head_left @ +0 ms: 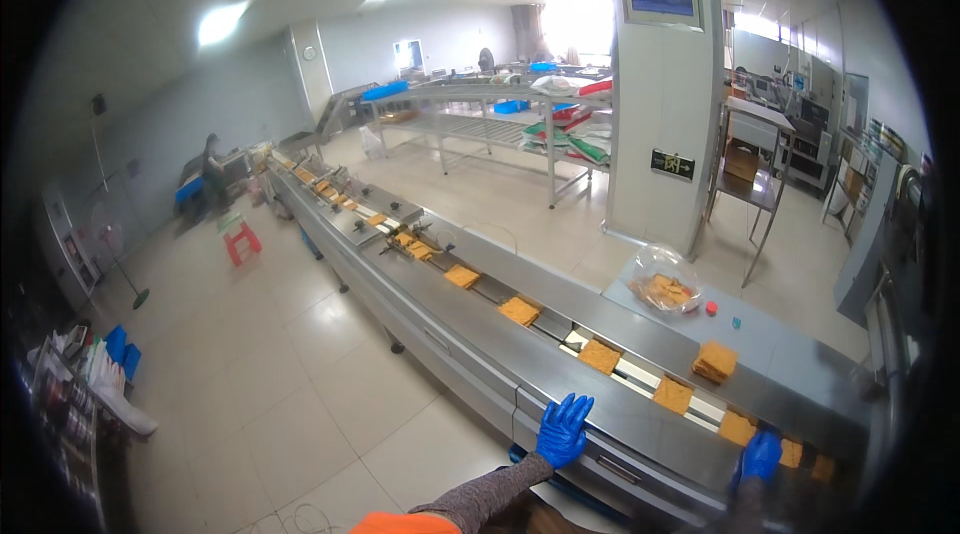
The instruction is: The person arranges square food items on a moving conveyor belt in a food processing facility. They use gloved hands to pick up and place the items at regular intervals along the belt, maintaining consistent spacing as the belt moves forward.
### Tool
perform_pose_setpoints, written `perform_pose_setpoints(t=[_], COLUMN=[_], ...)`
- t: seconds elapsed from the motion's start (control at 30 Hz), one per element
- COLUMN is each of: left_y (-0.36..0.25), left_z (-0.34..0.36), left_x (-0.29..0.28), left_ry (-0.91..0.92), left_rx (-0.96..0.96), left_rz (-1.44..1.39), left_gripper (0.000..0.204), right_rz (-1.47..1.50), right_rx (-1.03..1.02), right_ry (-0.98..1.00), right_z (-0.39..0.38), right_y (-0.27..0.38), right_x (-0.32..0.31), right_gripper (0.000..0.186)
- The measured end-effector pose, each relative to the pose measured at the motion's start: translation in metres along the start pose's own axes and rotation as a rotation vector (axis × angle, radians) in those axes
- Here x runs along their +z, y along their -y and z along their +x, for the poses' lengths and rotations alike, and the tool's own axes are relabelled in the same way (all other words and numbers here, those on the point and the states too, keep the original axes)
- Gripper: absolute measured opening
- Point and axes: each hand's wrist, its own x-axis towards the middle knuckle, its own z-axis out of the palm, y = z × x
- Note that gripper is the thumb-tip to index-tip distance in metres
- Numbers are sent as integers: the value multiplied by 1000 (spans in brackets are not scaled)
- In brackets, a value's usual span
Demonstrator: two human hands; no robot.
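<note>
My left hand (563, 431), in a blue glove, rests open on the near steel edge of the conveyor (610, 414), fingers spread. At the lower right, my right hand (762, 456), also gloved, has its fingers curled together beside an orange-brown square cracker portion (736, 426) in the channel; what is under its fingers is hidden. Several similar portions (601, 356) lie along the channel, stretching away to the upper left. A taller stack (715, 362) sits on the far steel ledge.
Behind the conveyor are a side table (810, 364) with a bag of crackers (662, 286), a pillar (650, 204) and racks (460, 99) holding sacks. A co-worker (213, 169) is at the far end near a red stool (241, 239). A cluttered cart (90, 384) is at left.
</note>
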Motion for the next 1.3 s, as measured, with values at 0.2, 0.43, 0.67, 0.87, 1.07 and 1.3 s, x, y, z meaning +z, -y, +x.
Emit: perform_pose_setpoints(t=[0.2, 0.43, 0.67, 0.87, 1.07, 1.3], left_y=[-1, 1, 14, 8, 20, -1], left_z=[1, 3, -3, 6, -16, -9], left_x=[2, -2, -8, 14, 0, -4], left_ry=[2, 19, 34, 164, 44, 70], left_rx=[17, 27, 74, -10, 87, 78], left_rz=[18, -1, 7, 51, 176, 147], left_gripper=[76, 75, 73, 68, 74, 81], right_rz=[-1, 10, -79, -114, 109, 108], right_rx=[70, 205, 171, 215, 157, 180], right_ry=[-206, 62, -1, -130, -468, -93], right_z=[-6, 31, 12, 10, -2, -24], right_y=[2, -60, -87, -166, -24, -7], right_x=[18, 13, -27, -2, -67, -52], right_gripper=[47, 50, 55, 61, 33, 60])
